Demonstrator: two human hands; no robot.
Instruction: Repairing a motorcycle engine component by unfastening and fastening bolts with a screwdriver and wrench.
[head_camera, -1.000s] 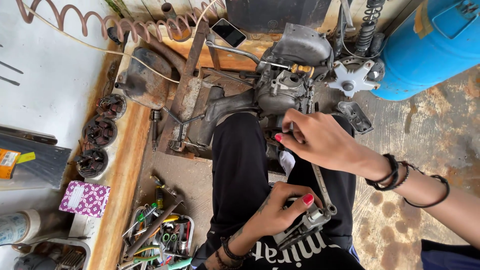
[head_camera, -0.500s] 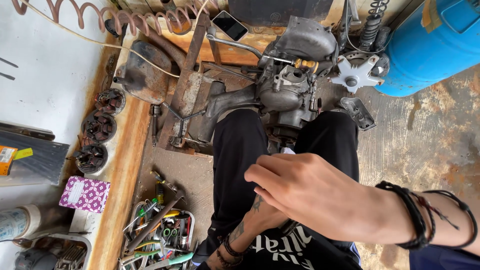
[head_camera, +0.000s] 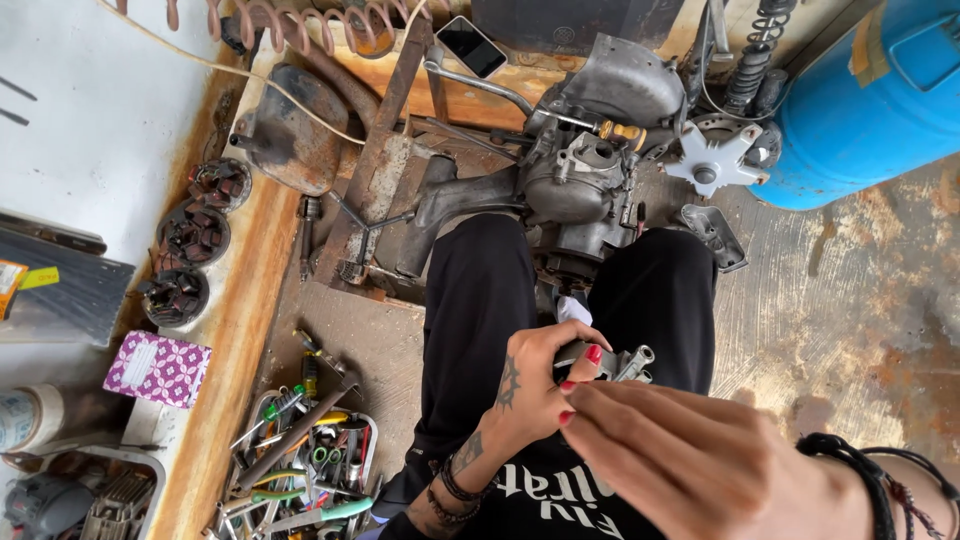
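Observation:
My left hand (head_camera: 525, 395), tattooed and with red nails, is closed around a small grey metal part (head_camera: 618, 362) over my lap. My right hand (head_camera: 700, 465) lies close to the camera, just below and right of that part. Its back faces me and its fingertips reach the left hand's fingers. Whether it holds anything underneath is hidden. Beyond my knees, in black trousers (head_camera: 480, 300), a grey engine block (head_camera: 585, 185) with a brass fitting (head_camera: 625, 131) stands on the floor.
A tray of mixed hand tools (head_camera: 305, 465) lies at the lower left. A rusty wooden beam (head_camera: 235, 330) carries three round wound coils (head_camera: 190, 235). A blue drum (head_camera: 870, 100) stands at the upper right, a phone (head_camera: 471, 46) rests on top, and a white star-shaped part (head_camera: 712, 160) sits beside the engine.
My right hand has pulled back from the engine to my lap and now meets the left hand at the metal part. The view has tilted slightly.

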